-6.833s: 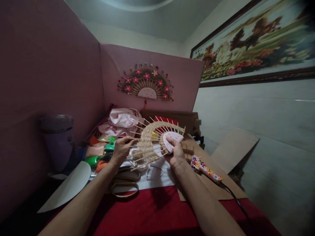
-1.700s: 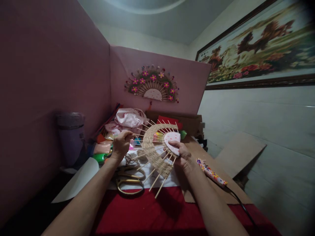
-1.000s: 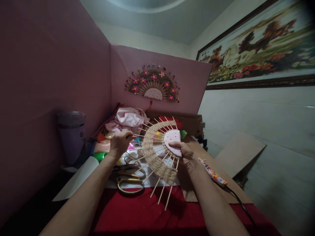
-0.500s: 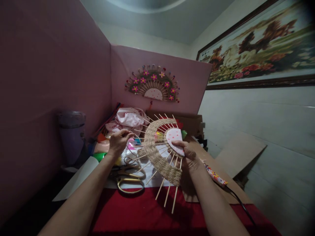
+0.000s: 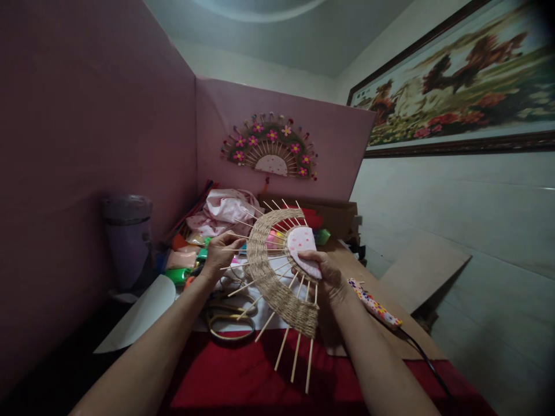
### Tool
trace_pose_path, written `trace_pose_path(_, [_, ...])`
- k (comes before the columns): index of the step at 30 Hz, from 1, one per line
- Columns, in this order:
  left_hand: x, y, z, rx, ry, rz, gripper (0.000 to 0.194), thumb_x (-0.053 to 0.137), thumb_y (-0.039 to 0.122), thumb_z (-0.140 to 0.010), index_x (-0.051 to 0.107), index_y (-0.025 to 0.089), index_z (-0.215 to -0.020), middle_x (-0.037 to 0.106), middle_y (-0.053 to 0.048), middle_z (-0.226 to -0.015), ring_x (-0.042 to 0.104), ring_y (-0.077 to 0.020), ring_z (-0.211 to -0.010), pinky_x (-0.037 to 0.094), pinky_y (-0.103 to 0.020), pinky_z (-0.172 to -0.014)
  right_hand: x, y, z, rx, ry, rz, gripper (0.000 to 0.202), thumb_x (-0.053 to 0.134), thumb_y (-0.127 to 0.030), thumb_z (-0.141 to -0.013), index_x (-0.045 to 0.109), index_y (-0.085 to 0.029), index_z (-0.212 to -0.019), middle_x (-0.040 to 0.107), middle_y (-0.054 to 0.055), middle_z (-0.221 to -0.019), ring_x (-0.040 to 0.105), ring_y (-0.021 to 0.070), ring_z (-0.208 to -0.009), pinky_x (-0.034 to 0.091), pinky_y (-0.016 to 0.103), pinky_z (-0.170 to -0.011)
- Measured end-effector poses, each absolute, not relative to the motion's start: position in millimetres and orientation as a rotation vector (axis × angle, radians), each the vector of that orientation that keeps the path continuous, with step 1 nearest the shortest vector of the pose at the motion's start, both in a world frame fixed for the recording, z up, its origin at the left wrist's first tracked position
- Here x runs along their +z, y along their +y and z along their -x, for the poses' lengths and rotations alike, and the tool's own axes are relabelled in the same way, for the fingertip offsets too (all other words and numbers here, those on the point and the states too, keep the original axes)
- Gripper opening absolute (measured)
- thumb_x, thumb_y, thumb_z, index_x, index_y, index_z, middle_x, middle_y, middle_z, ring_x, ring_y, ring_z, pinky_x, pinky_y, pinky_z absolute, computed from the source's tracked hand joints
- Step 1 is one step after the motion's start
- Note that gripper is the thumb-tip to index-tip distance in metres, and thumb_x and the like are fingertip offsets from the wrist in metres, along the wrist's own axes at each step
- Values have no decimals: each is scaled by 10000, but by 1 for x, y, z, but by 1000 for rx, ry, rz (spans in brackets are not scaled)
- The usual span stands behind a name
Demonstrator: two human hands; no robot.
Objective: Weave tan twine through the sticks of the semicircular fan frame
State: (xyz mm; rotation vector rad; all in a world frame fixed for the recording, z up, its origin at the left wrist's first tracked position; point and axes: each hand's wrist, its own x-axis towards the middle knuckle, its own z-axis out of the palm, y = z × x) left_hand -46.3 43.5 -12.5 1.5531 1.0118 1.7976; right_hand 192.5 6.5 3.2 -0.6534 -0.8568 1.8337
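Note:
A half-round fan (image 5: 260,248) of thin wooden sticks, with a broad band of woven tan twine, is held up in front of me. My right hand (image 5: 326,276) grips its polka-dot half-round centre (image 5: 301,242), thumb on top and fingers mostly hidden behind. At the fan's left edge, my left hand (image 5: 220,254) has its fingertips pinched together beside the stick ends. A thin strand of twine seems to run from this pinch; its path is partly hidden. Scissors (image 5: 229,329) with gold-coloured handles lie below the left hand, partly under the forearm.
Bags of coloured clay (image 5: 178,260) and bunched pink cloth (image 5: 225,209) lie at the back left. A flower-patterned tool (image 5: 375,306) with a black cord rests on cardboard (image 5: 416,346) at right. A finished flowered fan (image 5: 272,147) hangs on the pink panel. Red cloth (image 5: 260,375) covers the front.
My left hand has moved right, closer to the woven band. The fan has shifted slightly left and down in view, with my right hand still holding its centre.

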Motion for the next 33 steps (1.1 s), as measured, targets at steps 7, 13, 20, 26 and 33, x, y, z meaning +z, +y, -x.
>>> trace_pose_path(7, [-13,45,47,1701,931,-1394,263,689,380,-593,594,141,-644,489,51,-451,372,-58,-355,292,-202,-370,3,6,-194,1847,-856,662,152,501,-81,-704,608,-72,-813,677,73,-612,618,138,-468,530,212,-464])
trace_pose_path(13, [-16,53,54,1831,1024,-1599,213,685,334,-613,586,149,-577,552,17,-551,500,-99,-543,364,-208,-504,1,9,-195,1877,-871,638,156,509,-83,-687,612,-55,-800,679,89,-622,619,152,-466,534,227,-461])
trace_pose_path(20, [-14,48,68,1960,1411,-1896,173,601,350,-716,624,180,-695,617,6,-618,530,-120,-576,374,-223,-552,5,7,-193,1835,-877,694,197,507,-47,-686,603,-62,-858,680,86,-628,627,153,-497,550,241,-501])
trace_pose_path(26, [-8,43,75,1979,1713,-2057,239,599,423,-721,624,192,-667,621,-1,-615,524,-130,-577,369,-230,-568,1,9,-195,1852,-918,724,227,499,-61,-700,598,-49,-904,679,92,-614,637,176,-511,556,268,-493])
trace_pose_path(33, [-6,43,81,2018,1705,-2115,198,577,365,-750,630,187,-681,609,-1,-582,510,-121,-532,345,-226,-536,0,10,-193,1886,-907,767,258,480,-31,-679,591,-48,-912,678,88,-608,638,171,-508,554,264,-507])
